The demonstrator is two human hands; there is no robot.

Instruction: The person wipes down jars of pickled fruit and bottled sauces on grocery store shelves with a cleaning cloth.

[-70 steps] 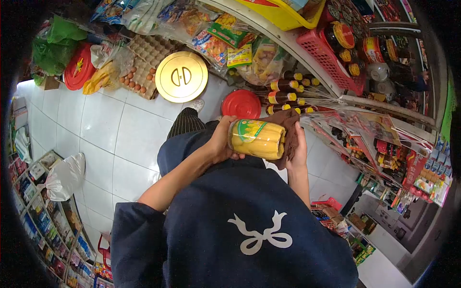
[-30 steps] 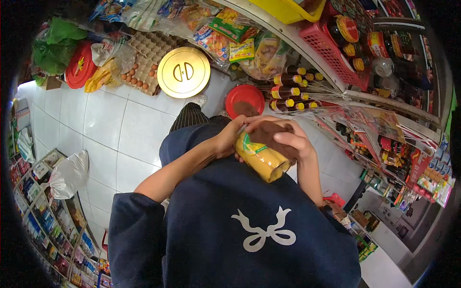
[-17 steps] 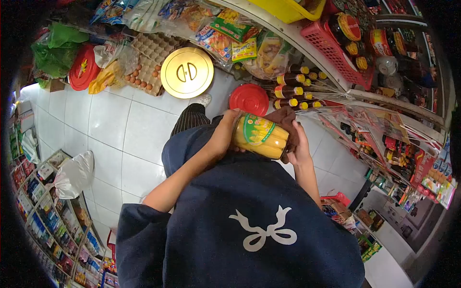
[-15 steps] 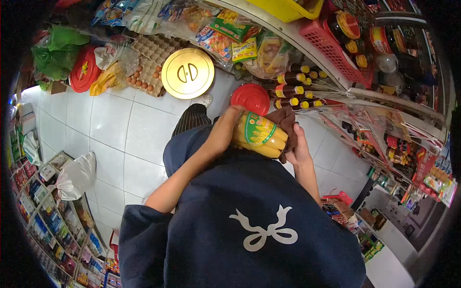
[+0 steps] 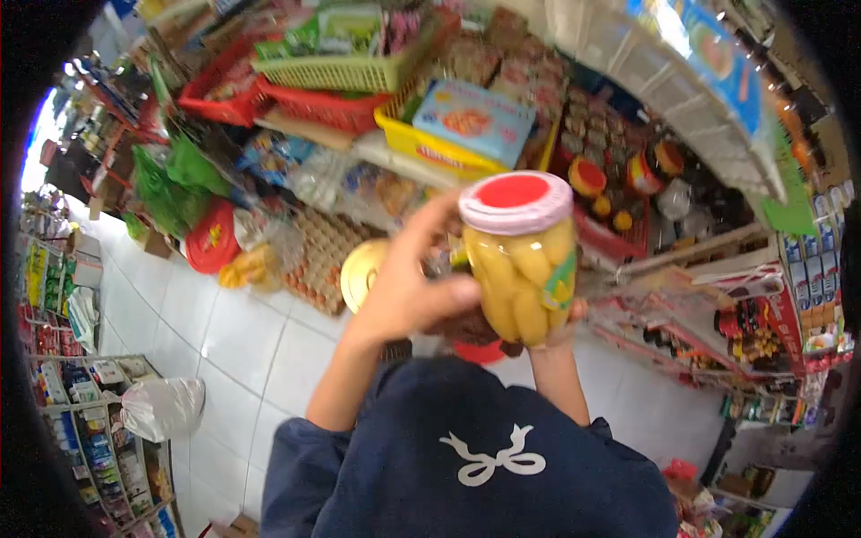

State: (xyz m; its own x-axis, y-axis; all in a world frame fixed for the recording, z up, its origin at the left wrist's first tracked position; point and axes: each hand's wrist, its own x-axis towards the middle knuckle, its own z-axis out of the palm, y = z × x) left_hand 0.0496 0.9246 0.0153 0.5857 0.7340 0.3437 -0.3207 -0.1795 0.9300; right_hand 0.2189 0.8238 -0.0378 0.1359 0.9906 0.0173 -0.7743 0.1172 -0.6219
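Observation:
A glass jar of baby corn (image 5: 520,278), with a red and pale pink lid and a green label, is held upright in front of my chest. My left hand (image 5: 408,287) is closed on the jar's left side, its thumb in front and the fingers partly behind. A dark brown cloth (image 5: 466,329) shows beneath and behind the jar. Mostly hidden by the jar, my right hand (image 5: 558,337) is at its lower right, against the cloth; its fingers are largely out of sight.
Ahead, a shelf carries a yellow basket (image 5: 448,154) with a blue box, red and green baskets, and lidded jars. Egg trays (image 5: 325,255), a gold round lid (image 5: 360,273) and a red lid (image 5: 213,238) are low down. Stocked racks and a white bag (image 5: 163,408) stand left.
The jar has risen and turned from lying tilted to upright, its lid now facing up. Both hands moved up with it. The view has tilted up toward the shelves.

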